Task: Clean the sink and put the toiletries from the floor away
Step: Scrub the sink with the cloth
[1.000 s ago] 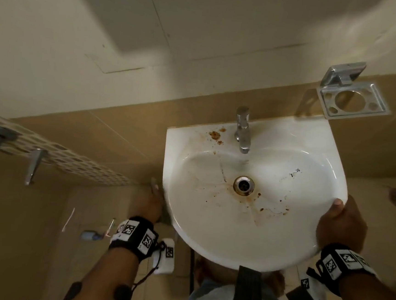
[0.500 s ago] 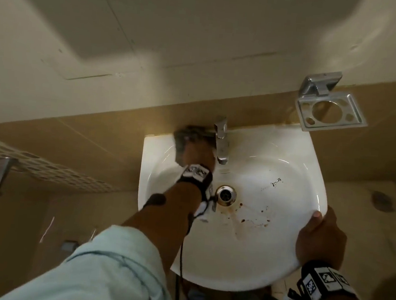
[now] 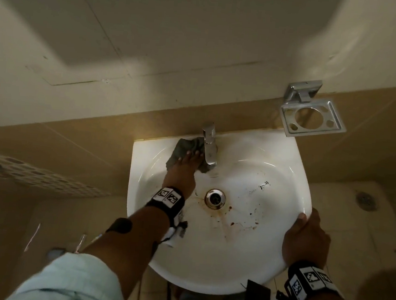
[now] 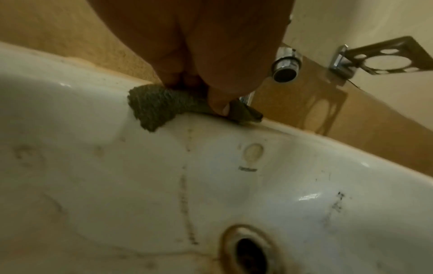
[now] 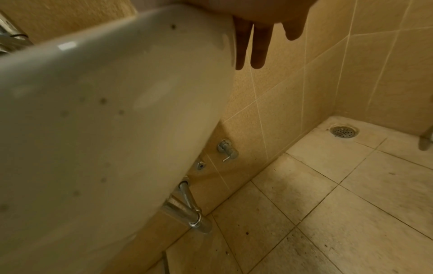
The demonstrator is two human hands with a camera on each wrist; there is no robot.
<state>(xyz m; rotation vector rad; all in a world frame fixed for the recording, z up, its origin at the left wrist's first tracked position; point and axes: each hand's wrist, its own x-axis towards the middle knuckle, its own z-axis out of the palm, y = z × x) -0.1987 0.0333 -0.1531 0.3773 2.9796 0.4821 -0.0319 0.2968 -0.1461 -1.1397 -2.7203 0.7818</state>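
The white ceramic wall-hung sink is fixed against the tan tiled wall, its bowl marked with brown stains and dark specks around the round chrome drain. On its back ledge the left hand presses a crumpled grey-green knitted cloth flat against the rim; the fingers lie straight and close together on top of the cloth, with the thumb tip bearing down on its edge in the left wrist view. Just right of those fingers stands the chrome pillar tap, the cloth touching its base.

The right hand steadies the sink at its right outer rim: the thumb sits on the rim's top, and the right wrist view shows the other fingers hanging straight and close together beside the basin's outer wall, seemingly against it, though blur hides the contact.

Beyond the tap, up and to the right of the left fingers, a chrome wall-mounted tumbler holder juts from the wall. Below the right fingers lie beige floor tiles with a round metal floor drain.
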